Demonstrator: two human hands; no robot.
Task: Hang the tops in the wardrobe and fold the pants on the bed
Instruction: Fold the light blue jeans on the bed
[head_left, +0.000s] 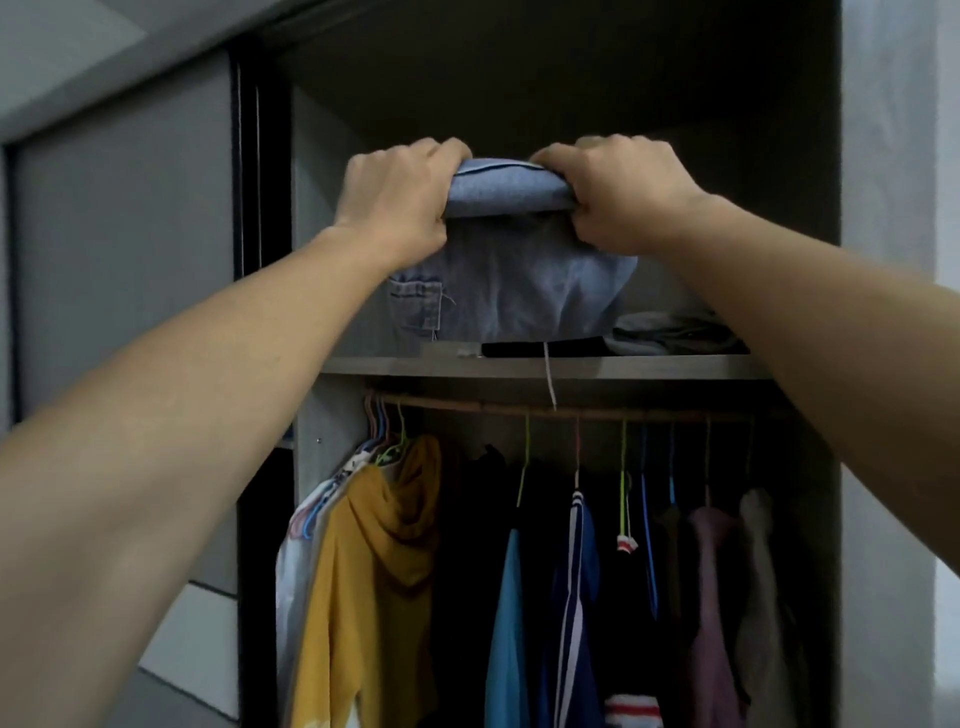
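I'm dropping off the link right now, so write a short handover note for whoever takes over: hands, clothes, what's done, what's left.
Left hand: grip curled round the top left of the folded denim garment.
Right hand: grip curled round its top right.
The garment is held over the upper shelf, its lower end down at shelf level; top or pants, I cannot tell.
Done: tops, among them a yellow hoodie, hang on the rail.
To do: let go of the garment; the bed is out of view, so the rest is unknown.

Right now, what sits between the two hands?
Head view: the folded blue denim garment, its top edge gripped by the left hand and right hand, above the shelf.
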